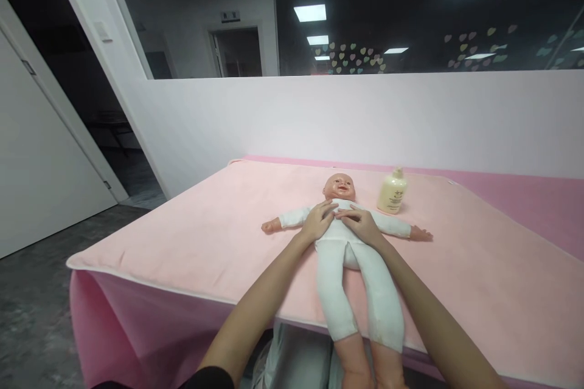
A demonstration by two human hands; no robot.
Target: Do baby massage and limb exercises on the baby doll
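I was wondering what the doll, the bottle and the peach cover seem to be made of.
Doll's head: glossy vinyl or hard plastic, by its highlights.
Doll's body: matte white cloth, by its seams and soft folds.
Bottle: smooth, probably plastic, by its faint sheen; glass isn't ruled out.
Peach cover: matte, probably fabric, by its slight wrinkles and pale edging.

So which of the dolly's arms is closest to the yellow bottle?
The dolly's right-hand arm in the picture. It stretches out just in front of the yellow bottle, while the other arm points away to the left.
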